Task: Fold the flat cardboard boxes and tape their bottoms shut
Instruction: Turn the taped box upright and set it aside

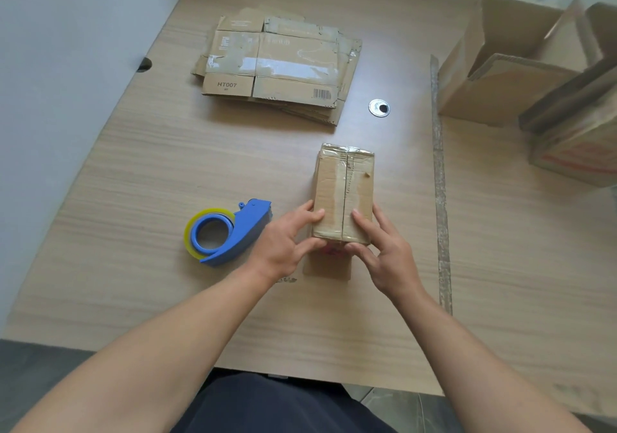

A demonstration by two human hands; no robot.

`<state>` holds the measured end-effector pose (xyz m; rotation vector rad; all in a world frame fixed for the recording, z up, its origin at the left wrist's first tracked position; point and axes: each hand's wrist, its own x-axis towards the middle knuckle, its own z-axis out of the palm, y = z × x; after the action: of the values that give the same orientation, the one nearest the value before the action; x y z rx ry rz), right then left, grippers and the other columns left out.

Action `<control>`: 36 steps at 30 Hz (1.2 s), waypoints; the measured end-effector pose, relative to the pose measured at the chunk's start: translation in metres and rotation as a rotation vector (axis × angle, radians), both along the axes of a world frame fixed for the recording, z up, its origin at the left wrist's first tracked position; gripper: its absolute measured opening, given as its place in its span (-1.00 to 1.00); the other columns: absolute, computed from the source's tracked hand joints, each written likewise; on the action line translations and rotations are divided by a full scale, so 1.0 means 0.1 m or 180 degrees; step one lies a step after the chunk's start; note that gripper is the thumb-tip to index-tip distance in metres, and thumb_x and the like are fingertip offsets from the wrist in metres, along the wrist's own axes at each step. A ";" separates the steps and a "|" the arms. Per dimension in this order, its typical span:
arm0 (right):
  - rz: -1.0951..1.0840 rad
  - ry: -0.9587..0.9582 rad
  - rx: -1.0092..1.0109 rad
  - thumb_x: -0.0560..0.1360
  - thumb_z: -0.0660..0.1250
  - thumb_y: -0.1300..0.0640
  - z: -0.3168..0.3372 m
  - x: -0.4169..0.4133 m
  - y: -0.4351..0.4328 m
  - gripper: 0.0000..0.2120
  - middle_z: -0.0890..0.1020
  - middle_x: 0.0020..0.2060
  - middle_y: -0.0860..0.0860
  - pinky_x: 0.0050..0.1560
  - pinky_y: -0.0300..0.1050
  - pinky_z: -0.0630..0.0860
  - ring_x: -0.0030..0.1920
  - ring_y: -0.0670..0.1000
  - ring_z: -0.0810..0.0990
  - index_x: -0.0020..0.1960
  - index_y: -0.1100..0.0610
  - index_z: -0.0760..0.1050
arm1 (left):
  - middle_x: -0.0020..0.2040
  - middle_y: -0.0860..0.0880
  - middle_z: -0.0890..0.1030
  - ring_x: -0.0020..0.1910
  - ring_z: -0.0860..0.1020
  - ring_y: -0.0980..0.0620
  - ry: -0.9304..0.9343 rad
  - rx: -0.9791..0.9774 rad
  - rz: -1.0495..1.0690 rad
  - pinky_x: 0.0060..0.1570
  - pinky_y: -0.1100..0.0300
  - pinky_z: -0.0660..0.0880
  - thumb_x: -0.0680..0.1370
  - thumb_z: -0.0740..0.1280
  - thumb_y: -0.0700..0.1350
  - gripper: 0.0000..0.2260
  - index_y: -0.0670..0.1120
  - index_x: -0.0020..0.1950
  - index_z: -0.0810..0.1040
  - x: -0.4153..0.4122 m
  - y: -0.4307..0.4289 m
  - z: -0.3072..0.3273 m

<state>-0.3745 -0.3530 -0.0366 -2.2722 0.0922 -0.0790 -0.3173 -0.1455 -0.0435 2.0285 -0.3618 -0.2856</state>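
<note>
The small brown cardboard box (pixel 344 195) stood on the surface right of centre. Its closed flaps faced up, with their seam running away from the person and old glossy tape across it. Both grips were clamped on its near end. The left grip (pixel 287 239) held the near left corner, thumb laid on the top flap and fingers curled against the near face. The right grip (pixel 387 249) mirrored it at the near right corner, thumb beside the seam and fingers wrapped round the end. A loose cardboard flap (pixel 327 269) lay flat on the surface just under the two grips.

The pale wood-grain surface (pixel 167 165) ran up to a white wall (pixel 66 65) on the left. A worn grey joint strip (pixel 440 182) crossed it right of the box, and a round metal cable grommet (pixel 379 108) sat beyond the box.

A blue tape dispenser with a clear yellowish roll (pixel 227 235) lay just beside the left grip, apart from the box. A stack of flattened brown cardboard boxes (pixel 273 65), printed HT007 and a barcode, lay at the far side, well apart. Large open cardboard boxes (pixel 500 72) crowded the far right corner, blurred. Nothing lay between the grips and the dispenser.
</note>
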 end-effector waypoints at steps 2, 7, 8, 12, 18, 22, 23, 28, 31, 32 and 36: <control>-0.0119 -0.0034 0.0292 0.43 0.51 0.23 -0.04 -0.01 0.04 -0.44 0.30 0.37 -0.23 0.27 -0.58 0.18 0.31 -0.54 0.23 0.38 -0.02 0.45 | 0.47 0.01 0.41 0.24 0.56 0.12 0.0189 -0.0082 0.0090 0.21 0.21 0.53 0.45 0.52 -0.20 -0.51 -0.01 0.37 0.54 -0.04 -0.04 0.00; 0.0113 0.0420 0.0948 0.42 0.51 0.26 -0.01 0.02 -0.15 -0.42 0.33 0.42 -0.02 0.36 -0.12 0.45 0.37 -0.13 0.43 0.33 -0.13 0.44 | 0.48 0.05 0.39 0.10 0.61 0.18 0.0251 0.0091 -0.0128 0.02 0.54 0.44 0.40 0.57 -0.10 -0.43 0.02 0.38 0.52 0.02 -0.02 0.01; 0.0251 0.0452 0.0888 0.41 0.51 0.24 0.01 0.03 -0.21 -0.41 0.31 0.39 -0.04 0.31 -0.15 0.50 0.35 -0.15 0.44 0.33 -0.15 0.43 | 0.48 0.04 0.39 0.22 0.56 0.15 0.0211 0.0146 -0.0228 0.07 0.50 0.45 0.39 0.58 -0.07 -0.41 0.02 0.39 0.52 0.05 -0.01 0.02; 0.0355 0.0266 0.0421 0.42 0.50 0.28 -0.04 0.03 -0.23 -0.37 0.31 0.33 0.03 0.19 -0.30 0.53 0.24 -0.11 0.47 0.38 -0.11 0.40 | 0.45 -0.03 0.44 0.16 0.62 0.03 0.0085 0.0292 -0.0171 0.15 0.27 0.55 0.40 0.56 -0.03 -0.46 -0.02 0.36 0.55 0.08 -0.05 0.01; 0.0135 0.0058 0.0272 0.43 0.51 0.30 -0.08 0.02 -0.13 -0.49 0.35 0.26 0.10 0.18 -0.07 0.58 0.19 0.12 0.53 0.34 0.06 0.51 | 0.39 -0.11 0.50 -0.30 0.49 0.26 -0.0387 0.0573 -0.0254 -0.08 0.60 0.35 0.46 0.52 -0.09 -0.57 -0.08 0.32 0.58 0.09 -0.09 -0.02; 0.0154 0.0340 0.0405 0.41 0.55 0.16 0.02 0.03 -0.13 -0.44 0.31 0.26 0.06 0.11 -0.14 0.61 0.16 0.06 0.50 0.33 -0.11 0.45 | 0.44 0.01 0.44 -0.14 0.65 0.10 -0.0030 0.0458 -0.0333 0.06 0.42 0.42 0.51 0.47 -0.12 -0.60 0.00 0.35 0.56 0.19 -0.05 0.04; 0.0317 0.0451 0.0318 0.41 0.54 0.06 0.06 0.00 -0.17 -0.42 0.30 0.28 0.05 0.11 -0.16 0.60 0.13 0.04 0.50 0.36 -0.15 0.42 | 0.44 0.08 0.42 0.09 0.64 0.09 0.0111 0.0378 -0.0367 0.17 0.35 0.43 0.53 0.45 -0.13 -0.60 0.03 0.37 0.54 0.22 -0.01 0.05; 0.0117 -0.0045 -0.0304 0.47 0.36 -0.16 0.35 0.08 -0.49 -0.36 0.37 0.22 0.00 0.26 -0.46 0.22 0.14 -0.13 0.37 0.49 -0.15 0.23 | 0.42 0.27 0.36 0.40 0.40 0.23 0.0471 0.0343 -0.0806 0.43 0.14 0.32 0.59 0.36 -0.19 -0.59 0.12 0.40 0.48 0.33 0.16 0.07; -0.0578 -0.0014 -0.0263 0.52 0.40 -0.08 0.49 0.51 -0.61 -0.38 0.36 0.37 0.02 0.37 -0.39 0.09 0.38 -0.07 0.30 0.52 -0.10 0.27 | 0.42 0.26 0.38 0.36 0.43 0.24 0.0563 0.0299 -0.1040 0.39 0.16 0.37 0.59 0.36 -0.20 -0.58 0.17 0.38 0.48 0.33 0.16 0.12; -0.0591 0.0260 -0.0227 0.53 0.40 -0.09 0.52 0.65 -0.63 -0.35 0.33 0.45 0.02 0.43 -0.28 0.10 0.46 -0.03 0.26 0.54 -0.07 0.25 | 0.38 0.27 0.43 0.33 0.47 0.22 0.0496 0.0354 -0.1012 0.33 0.18 0.42 0.59 0.37 -0.18 -0.58 0.20 0.38 0.47 0.32 0.15 0.14; -0.0377 0.1185 -0.0274 0.48 0.44 -0.14 0.42 0.82 -0.51 -0.25 0.40 0.45 0.08 0.39 -0.11 0.24 0.44 0.07 0.35 0.56 0.01 0.21 | 0.19 0.16 0.60 0.11 0.60 0.12 -0.0056 0.0687 0.0165 0.11 0.25 0.45 0.58 0.37 -0.10 -0.59 0.07 0.43 0.46 0.24 0.04 0.16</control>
<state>-0.2924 -0.4040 0.0052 -2.3415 0.4262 0.2840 -0.2930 -0.1417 -0.0272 2.2500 -0.2992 -0.2849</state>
